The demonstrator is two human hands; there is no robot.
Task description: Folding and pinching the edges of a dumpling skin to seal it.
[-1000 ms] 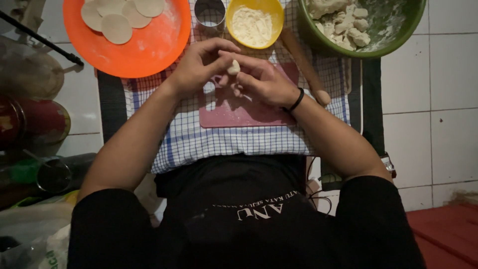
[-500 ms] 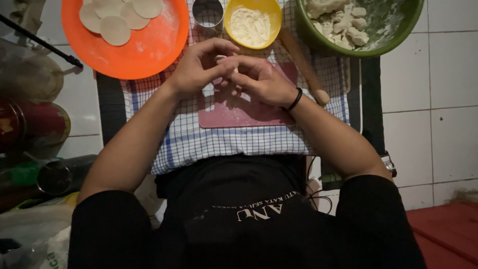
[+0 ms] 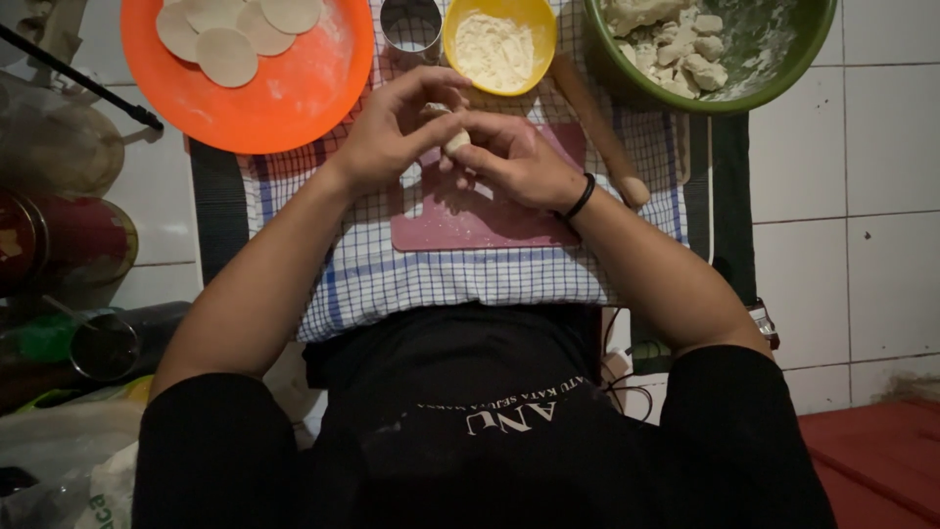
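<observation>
My left hand point(image 3: 397, 137) and right hand point(image 3: 514, 162) pinched together on a dough piece point(image 3: 455, 140), above the pink board point(image 3: 470, 220), checked cloth point(image 3: 411, 279) beneath.

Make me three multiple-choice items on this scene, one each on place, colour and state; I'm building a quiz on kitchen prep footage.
1. Where does the rolling pin lie?
A. on the orange plate
B. between the yellow bowl and the green bowl
C. on the floor tiles

2. What colour is the plate with the round dough wrappers?
A. orange
B. blue
C. white

3. What is the state of the small dough piece?
A. lying alone on the board
B. inside the metal cup
C. pinched between both hands

Key: 1 B, it slants between the yellow bowl and green bowl; 2 A, its rim is orange; 3 C, left hand and right hand meet on it.
</observation>
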